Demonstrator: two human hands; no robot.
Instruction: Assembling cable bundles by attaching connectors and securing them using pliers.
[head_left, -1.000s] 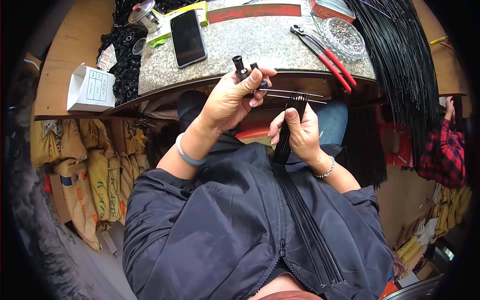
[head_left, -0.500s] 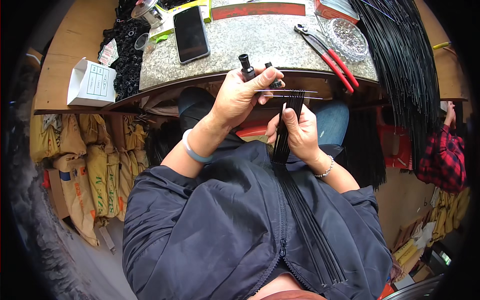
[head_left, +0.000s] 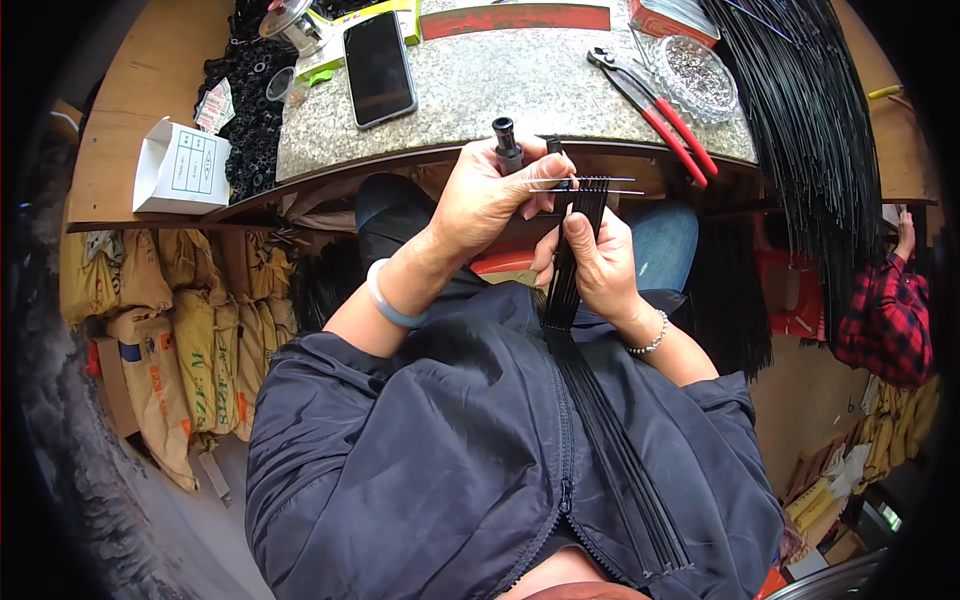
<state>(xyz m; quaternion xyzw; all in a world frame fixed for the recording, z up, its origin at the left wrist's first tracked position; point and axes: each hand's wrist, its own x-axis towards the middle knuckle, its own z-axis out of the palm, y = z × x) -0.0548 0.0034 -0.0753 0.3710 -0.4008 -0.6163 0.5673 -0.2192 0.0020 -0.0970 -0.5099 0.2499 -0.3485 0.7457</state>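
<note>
My left hand is closed around a black tubular fitting. A second, smaller black piece shows by its fingertips. In my right hand is a flat bundle of thin black rods, pinched under the thumb. The rods trail down over my dark jacket. Two thin straight wires cross the bundle's upper end, reaching toward my left thumb. That thumb and the fingers hide part of the small piece, so I cannot tell whether it touches the rods.
On the speckled tabletop lie a phone, red-handled pliers and a glass dish of small metal parts. Black rods hang over the right side. A white box stands left; another person's plaid sleeve shows right.
My left hand has shifted slightly right, bringing the tubular fitting and the small piece closer to the rods' upper end. The right hand stays nearly still, holding the bundle.
</note>
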